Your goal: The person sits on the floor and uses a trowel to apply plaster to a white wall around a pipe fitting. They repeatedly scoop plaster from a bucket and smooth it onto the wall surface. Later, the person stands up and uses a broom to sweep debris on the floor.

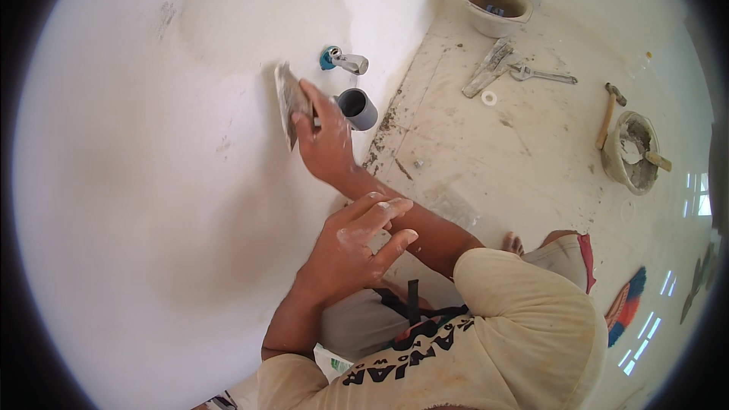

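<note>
My right hand grips a wide putty scraper smeared with grey-white paste, its blade against or very close to the white wall. Just beside that hand, a grey pipe end sticks out of the wall. Above the pipe is a metal tap fitting with a blue ring at its base. My left hand hovers in front of my right forearm, fingers loosely bent and apart from the thumb. Nothing is in it, and white paste marks its fingers.
On the dusty floor lie a paste-covered flat tool, an adjustable wrench, a white ring and a hammer. A pale basin stands at the back. Farther right are a bowl of grey paste and a striped cloth.
</note>
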`<state>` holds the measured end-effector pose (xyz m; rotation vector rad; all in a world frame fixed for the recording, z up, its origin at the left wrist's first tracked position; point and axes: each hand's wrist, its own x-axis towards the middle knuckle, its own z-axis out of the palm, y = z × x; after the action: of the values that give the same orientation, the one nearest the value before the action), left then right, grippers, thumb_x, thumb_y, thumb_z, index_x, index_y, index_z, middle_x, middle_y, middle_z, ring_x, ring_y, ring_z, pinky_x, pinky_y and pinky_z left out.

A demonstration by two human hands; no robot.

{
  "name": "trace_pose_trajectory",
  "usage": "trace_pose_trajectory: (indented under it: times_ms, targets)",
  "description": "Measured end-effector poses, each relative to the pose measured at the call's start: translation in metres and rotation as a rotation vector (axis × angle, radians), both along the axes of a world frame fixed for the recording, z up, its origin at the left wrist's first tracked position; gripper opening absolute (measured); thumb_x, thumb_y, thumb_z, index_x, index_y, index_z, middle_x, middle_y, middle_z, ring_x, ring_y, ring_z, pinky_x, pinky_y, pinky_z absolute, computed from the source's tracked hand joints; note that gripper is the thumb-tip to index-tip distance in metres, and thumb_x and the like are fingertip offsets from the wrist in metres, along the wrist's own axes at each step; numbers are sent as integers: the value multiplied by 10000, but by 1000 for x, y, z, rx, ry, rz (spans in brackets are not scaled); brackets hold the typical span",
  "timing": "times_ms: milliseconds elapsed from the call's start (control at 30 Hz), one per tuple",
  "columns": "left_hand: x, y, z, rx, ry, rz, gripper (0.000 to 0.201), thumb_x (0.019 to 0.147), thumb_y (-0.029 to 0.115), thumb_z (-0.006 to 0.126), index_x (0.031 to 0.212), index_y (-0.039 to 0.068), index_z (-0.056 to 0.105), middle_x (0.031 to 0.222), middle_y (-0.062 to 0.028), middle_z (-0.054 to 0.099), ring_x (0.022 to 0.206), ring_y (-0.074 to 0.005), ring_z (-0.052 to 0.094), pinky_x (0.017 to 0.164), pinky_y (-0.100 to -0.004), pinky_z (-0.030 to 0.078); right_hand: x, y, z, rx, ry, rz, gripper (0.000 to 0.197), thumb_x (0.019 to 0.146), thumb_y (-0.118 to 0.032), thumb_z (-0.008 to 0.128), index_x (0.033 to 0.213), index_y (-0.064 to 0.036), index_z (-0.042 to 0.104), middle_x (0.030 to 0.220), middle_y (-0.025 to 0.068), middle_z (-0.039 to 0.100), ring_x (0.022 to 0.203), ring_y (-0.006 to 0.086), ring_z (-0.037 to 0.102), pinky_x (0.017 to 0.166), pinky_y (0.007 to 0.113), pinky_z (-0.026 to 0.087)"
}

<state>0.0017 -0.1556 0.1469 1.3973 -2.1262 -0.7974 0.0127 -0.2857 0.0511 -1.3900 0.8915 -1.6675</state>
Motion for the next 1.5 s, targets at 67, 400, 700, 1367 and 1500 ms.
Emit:
trace_pose_trajectory:
  times_ms: [67,400,700,1367,1500]
  targets:
    - [2,2,-2,-1,6,-2,379,786,107,786,1127,13,651,971,-112,677,749,-181,647,685,-297,545,-6,-23,10,-15,45,-62,479,894,-102,590,1359,-33,499,1202,243,613,1054,416,599,897,450,484]
    - [1,-2,-6,47,-12,-6,365,810,120,768,1136,12,645,999,-119,669,770,-190,644,712,-309,543,1,9,-2,-6,66,192,474,894,-95,581,1362,-63,516,1179,234,636,1066,354,623,876,417,509]
    - [-5,1,-8,54,-30,-8,357,814,120,765,1132,10,644,990,-115,655,768,-191,642,704,-309,541,-17,-30,15,11,62,95,480,895,-111,590,1360,-31,507,1194,229,635,1079,398,611,937,410,472]
    - [-5,-3,-11,65,-74,-32,347,814,128,764,1117,8,645,973,-110,656,772,-195,651,711,-315,535,-13,-8,9,-21,39,181,466,895,-104,580,1356,-61,525,1246,231,614,1112,374,617,944,410,481]
    - [-5,-1,-11,44,-35,-31,349,815,131,764,1119,8,645,965,-106,652,770,-195,646,711,-314,535,-24,-51,13,5,6,8,472,894,-111,585,1358,-47,521,1250,228,616,1118,372,616,952,408,479]
